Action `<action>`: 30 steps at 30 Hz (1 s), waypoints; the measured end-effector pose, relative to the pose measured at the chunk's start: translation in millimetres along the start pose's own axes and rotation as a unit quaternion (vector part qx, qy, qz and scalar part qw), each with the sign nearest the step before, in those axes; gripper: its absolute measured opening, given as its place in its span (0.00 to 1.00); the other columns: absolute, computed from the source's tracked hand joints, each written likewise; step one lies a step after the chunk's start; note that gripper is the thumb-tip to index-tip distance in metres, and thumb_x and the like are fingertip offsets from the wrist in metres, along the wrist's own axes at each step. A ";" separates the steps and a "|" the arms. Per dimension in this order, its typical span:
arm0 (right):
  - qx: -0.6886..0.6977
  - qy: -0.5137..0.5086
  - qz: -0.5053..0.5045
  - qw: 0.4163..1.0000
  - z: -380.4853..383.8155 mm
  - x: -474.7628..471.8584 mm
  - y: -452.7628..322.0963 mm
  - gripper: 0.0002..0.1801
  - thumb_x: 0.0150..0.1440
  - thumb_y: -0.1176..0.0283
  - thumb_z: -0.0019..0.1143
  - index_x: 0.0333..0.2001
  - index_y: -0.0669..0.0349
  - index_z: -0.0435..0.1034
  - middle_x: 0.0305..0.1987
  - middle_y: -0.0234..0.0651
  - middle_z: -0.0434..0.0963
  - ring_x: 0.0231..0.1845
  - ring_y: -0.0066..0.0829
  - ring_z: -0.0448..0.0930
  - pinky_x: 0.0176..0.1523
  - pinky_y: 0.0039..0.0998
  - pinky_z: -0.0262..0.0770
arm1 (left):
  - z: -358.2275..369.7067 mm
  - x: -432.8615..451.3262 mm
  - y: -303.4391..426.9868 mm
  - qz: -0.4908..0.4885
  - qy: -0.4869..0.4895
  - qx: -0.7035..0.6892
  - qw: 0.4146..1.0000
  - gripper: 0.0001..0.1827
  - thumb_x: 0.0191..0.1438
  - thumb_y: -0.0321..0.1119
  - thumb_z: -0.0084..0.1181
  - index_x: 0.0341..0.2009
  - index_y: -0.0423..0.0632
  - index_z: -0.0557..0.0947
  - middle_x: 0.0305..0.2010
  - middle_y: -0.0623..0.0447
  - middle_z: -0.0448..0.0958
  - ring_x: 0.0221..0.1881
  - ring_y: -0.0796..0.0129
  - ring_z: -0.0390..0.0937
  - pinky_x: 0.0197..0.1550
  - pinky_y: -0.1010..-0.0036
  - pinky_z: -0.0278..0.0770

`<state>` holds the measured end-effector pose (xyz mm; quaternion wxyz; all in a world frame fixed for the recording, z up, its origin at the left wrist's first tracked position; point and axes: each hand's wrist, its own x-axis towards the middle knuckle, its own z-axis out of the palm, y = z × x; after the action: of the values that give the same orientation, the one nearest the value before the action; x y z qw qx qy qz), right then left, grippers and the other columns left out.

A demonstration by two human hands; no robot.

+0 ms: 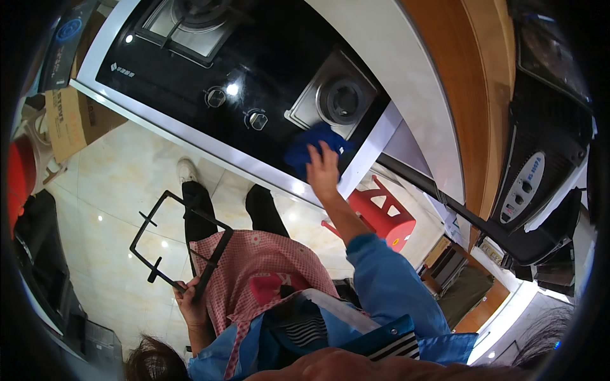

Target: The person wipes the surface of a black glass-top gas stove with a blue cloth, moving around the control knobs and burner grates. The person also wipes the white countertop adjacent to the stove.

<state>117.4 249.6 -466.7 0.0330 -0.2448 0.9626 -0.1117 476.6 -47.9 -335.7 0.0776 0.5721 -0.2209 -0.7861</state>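
My left hand (190, 301) grips one corner of a black square pan support (167, 276), which hangs over the floor beside my legs. My right hand (324, 170) lies with spread fingers on a blue cloth (307, 145). That cloth rests on the front right of a black glass gas hob (257, 62), touching the lower edge of the right burner's steel tray (307, 107). The right burner (343, 101) has no support over it. At the left burner (198, 16), a black pan support stands in place. Two control knobs (217, 97) sit between the burners.
A red plastic stool (398, 221) stands below the counter's right end. Cardboard boxes (66, 121) are at the left, near a red object (19, 176). A black appliance with knobs (524, 185) is at the right, beyond a curved wood-edged panel (443, 71).
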 end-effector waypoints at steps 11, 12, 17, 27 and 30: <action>-0.073 0.063 -0.116 0.988 24.5 203.4 0.1 0.21 0.51 0.72 0.59 0.50 0.62 0.69 0.52 0.45 0.70 0.50 0.47 0.72 0.43 0.39 0.79 | -7.5 9.4 -9.5 -0.024 0.039 0.007 0.999 0.15 0.49 0.23 0.55 0.38 0.49 0.66 0.41 0.42 0.80 0.44 0.57 0.77 0.57 0.62 0.69; -0.084 0.060 -0.087 0.991 21.5 220.8 10.5 0.21 0.52 0.71 0.60 0.50 0.62 0.69 0.53 0.46 0.70 0.52 0.48 0.72 0.47 0.41 0.78 | -8.0 13.0 -9.4 -0.026 0.035 0.010 0.999 0.14 0.49 0.23 0.55 0.38 0.49 0.66 0.40 0.42 0.80 0.44 0.58 0.77 0.56 0.62 0.69; -0.194 0.079 -0.106 0.972 31.5 260.9 122.8 0.19 0.57 0.64 0.54 0.50 0.60 0.69 0.48 0.46 0.74 0.47 0.44 0.75 0.48 0.41 0.74 | -0.7 20.2 -10.2 -0.029 0.043 0.028 0.998 0.13 0.50 0.23 0.55 0.37 0.49 0.66 0.39 0.42 0.80 0.42 0.60 0.77 0.55 0.62 0.70; -0.134 0.067 0.100 0.984 -2.2 223.5 196.2 0.21 0.54 0.62 0.56 0.48 0.63 0.71 0.50 0.49 0.76 0.51 0.51 0.76 0.54 0.45 0.72 | -10.4 18.8 -17.0 -0.015 0.041 0.007 0.999 0.12 0.50 0.23 0.54 0.37 0.49 0.67 0.40 0.42 0.80 0.44 0.57 0.77 0.54 0.61 0.71; -0.110 0.118 0.134 0.978 -2.2 188.9 223.6 0.23 0.53 0.64 0.57 0.52 0.61 0.70 0.50 0.49 0.75 0.54 0.52 0.73 0.57 0.45 0.70 | -6.1 22.4 -14.9 -0.018 0.041 -0.008 0.999 0.12 0.50 0.22 0.54 0.38 0.49 0.68 0.41 0.42 0.80 0.46 0.55 0.77 0.55 0.60 0.72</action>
<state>-152.5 350.9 -517.9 -0.0928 -0.1010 0.9902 -0.0278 476.8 -44.6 -363.1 0.0769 0.6071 -0.2005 -0.7651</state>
